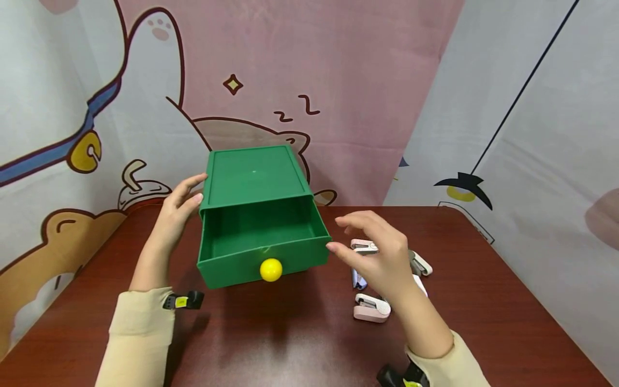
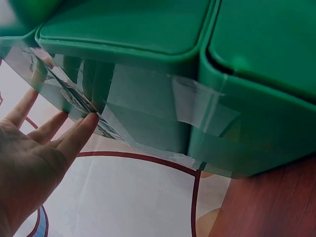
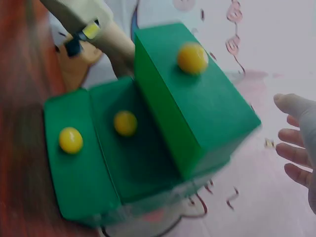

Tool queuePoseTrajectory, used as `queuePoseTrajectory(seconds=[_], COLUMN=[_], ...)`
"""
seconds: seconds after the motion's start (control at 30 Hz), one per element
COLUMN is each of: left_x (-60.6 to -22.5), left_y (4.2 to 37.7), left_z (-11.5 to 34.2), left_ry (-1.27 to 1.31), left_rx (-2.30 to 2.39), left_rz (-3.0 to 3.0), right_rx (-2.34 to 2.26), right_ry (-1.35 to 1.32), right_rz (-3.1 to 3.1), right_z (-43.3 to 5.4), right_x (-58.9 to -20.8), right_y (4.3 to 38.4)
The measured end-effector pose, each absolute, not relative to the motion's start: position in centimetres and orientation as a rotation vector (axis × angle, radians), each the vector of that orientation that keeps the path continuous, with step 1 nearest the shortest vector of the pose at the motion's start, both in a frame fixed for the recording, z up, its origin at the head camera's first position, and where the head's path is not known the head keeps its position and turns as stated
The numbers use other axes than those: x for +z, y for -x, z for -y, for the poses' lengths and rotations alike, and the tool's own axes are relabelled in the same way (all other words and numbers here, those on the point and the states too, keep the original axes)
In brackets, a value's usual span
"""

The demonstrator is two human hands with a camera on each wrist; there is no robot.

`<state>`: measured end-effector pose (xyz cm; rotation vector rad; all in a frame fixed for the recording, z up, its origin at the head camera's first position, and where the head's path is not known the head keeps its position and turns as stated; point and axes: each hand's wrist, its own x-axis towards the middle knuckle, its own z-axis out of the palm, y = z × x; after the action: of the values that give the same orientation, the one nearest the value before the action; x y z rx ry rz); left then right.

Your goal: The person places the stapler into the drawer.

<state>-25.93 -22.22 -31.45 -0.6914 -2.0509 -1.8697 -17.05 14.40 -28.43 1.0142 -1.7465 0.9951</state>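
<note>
The drawer (image 1: pixel 237 270) juts from the cabinet (image 1: pixel 253 174); opening it seems the step. The left hand (image 1: pixel 175 209), fingers relaxed, touches the cabinet's left; the right hand (image 1: pixel 387 247), parted, empty, hangs off its right. Loading would likely call for the staplers (image 1: pixel 372 312), right of the cabinet.

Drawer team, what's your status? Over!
Left grip at green cabinet's side; right grip open, apart. Top drawer pulled out. Nothing blocking it; staplers lie to its right.
</note>
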Motion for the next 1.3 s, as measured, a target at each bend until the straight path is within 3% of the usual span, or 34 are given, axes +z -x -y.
queuePoseTrajectory(seconds=[0.23, 0.57, 1.3], left_x=[-31.5, -31.6, -31.5], left_y=[26.0, 26.1, 25.9], left_z=[22.2, 22.3, 22.3], left_ry=[0.690, 0.683, 0.662], left_rx=[-1.867, -1.857, -1.844], left_rz=[2.054, 2.061, 2.086], right_rx=[0.997, 1.048, 1.103], right_ry=[-0.819, -0.717, -0.430], right_rz=[1.911, 2.211, 2.725], right_z=[-17.8, -21.1, -25.6], right_x=[-29.3, -33.7, -41.2], right_y=[19.8, 24.0, 27.8])
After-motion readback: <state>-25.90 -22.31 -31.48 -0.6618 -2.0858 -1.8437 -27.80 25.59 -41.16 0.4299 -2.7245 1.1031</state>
